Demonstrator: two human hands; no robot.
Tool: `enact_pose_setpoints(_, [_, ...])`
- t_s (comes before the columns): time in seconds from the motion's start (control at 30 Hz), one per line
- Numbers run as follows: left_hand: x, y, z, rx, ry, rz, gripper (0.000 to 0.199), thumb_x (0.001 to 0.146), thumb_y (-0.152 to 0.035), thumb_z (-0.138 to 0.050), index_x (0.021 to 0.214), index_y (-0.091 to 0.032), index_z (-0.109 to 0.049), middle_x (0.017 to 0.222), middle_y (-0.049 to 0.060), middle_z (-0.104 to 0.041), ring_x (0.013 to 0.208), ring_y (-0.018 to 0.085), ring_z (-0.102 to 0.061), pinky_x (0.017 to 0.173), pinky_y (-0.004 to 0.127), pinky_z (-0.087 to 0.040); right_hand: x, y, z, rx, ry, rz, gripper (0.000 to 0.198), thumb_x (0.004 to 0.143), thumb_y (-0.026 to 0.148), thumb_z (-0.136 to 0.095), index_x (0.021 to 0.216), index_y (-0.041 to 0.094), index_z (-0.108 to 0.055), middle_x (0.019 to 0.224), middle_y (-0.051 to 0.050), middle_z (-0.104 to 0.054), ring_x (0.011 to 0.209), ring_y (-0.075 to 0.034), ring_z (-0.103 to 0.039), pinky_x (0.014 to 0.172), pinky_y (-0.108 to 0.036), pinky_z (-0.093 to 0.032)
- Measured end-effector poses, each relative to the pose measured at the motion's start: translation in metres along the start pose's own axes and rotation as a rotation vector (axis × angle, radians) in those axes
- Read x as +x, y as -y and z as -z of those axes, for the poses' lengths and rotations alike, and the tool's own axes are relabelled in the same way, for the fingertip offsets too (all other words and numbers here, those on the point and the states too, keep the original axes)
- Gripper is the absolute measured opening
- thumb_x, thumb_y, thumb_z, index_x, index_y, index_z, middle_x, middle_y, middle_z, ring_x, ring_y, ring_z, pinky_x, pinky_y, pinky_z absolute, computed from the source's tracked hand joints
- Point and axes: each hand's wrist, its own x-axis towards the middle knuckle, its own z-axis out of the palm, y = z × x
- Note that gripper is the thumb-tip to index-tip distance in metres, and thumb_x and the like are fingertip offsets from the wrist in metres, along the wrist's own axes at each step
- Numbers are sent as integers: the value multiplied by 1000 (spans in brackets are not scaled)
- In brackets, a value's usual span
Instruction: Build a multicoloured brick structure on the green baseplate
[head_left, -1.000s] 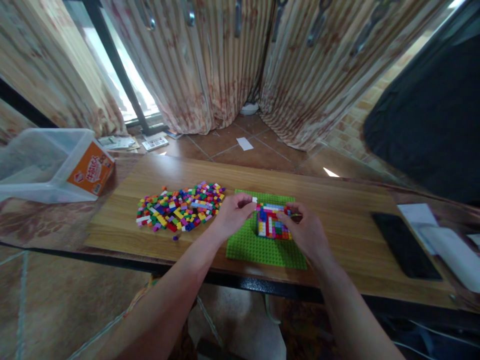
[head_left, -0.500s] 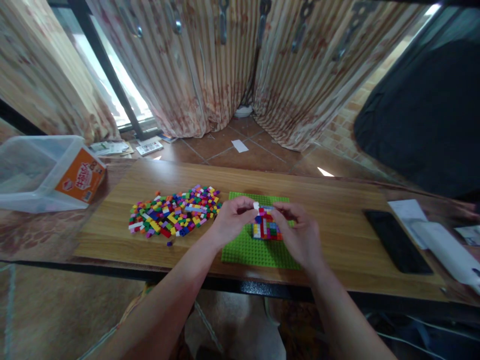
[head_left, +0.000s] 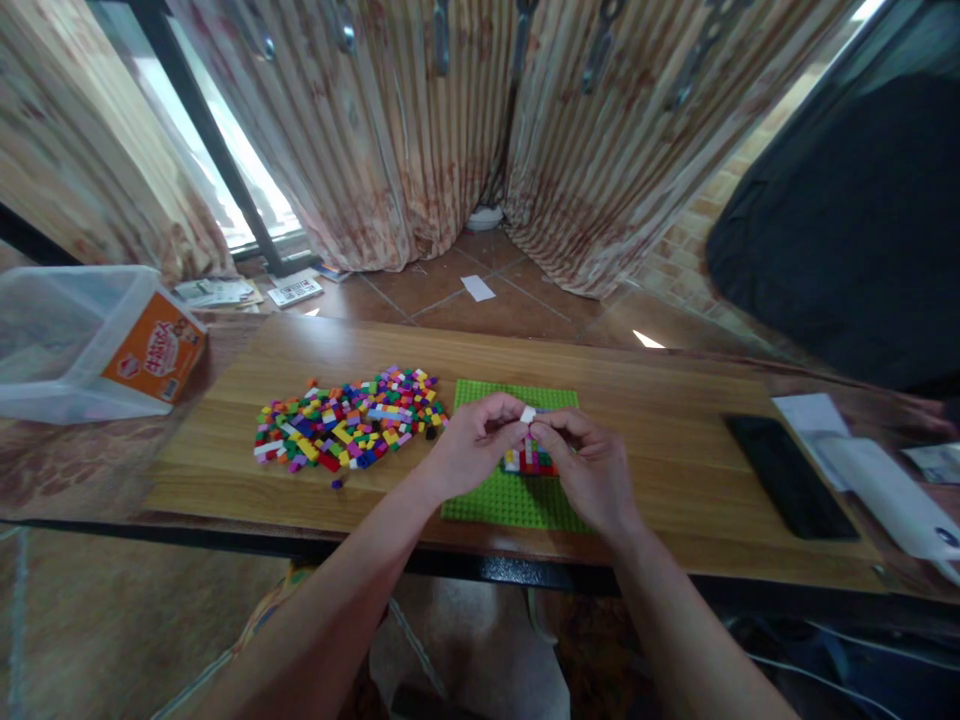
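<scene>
My left hand [head_left: 474, 445] pinches a small white toy brick [head_left: 528, 414] between thumb and forefinger. My right hand [head_left: 596, 465] has its thumb and forefinger closed on the same brick from the other side. Both hands are above a green studded baseplate [head_left: 499, 502]. Below the fingertips, a low block of multicoloured bricks [head_left: 531, 461] is fixed on the plate, its back and right parts mostly hidden by my hands.
A spread heap of loose bricks [head_left: 349, 425] lies left of the baseplate, with one purple brick [head_left: 337, 484] apart from it. A clear plastic bin [head_left: 82, 380] stands at far left. A black phone [head_left: 791, 480] and a white device [head_left: 892, 500] lie at right.
My left hand has moved slightly right with the white brick. My right fingertips have come in to meet it, and the hands now cover more of the brick block.
</scene>
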Motion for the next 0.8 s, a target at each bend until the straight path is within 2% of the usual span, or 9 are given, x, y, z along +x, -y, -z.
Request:
enact_pose_setpoints(0.33, [-1, -5, 6, -122, 73, 54, 26, 83, -38, -68, 88, -13, -65, 73, 1, -62, 65, 11, -56, 65, 23, -46, 2, -1, 1, 214, 76, -88, 20, 77, 41, -70, 72, 22, -73, 74, -2, -70, 70, -17, -62, 67, -30, -50])
enact_pose_setpoints(0.47, [0, -6, 6, -134, 43, 81, 24, 82, -35, -68, 87, -12, -66, 73, 1, -63, 65, 10, -57, 65, 23, -46, 4, -7, 13, 23, 31, -7, 18, 81, 39, -67, 78, 22, -74, 78, -2, -71, 72, -17, -63, 70, -32, -50])
enact_pose_setpoints(0.6, [4, 0, 7, -132, -72, 135, 14, 79, -26, -67, 84, -13, -65, 75, 1, -64, 66, 10, -58, 65, 22, -47, 7, -12, 30, -281, -49, 121, 17, 85, 37, -64, 80, 23, -73, 81, -2, -71, 74, -17, -63, 70, -32, -50])
enact_pose_setpoints(0.8, [9, 12, 11, -20, -208, 152, 8, 79, -21, -63, 76, -14, -63, 66, -1, -61, 58, 8, -53, 58, 21, -42, 7, -23, 40, -515, 74, 291, 14, 89, 34, -62, 83, 25, -71, 93, -4, -70, 91, -21, -65, 85, -39, -51])
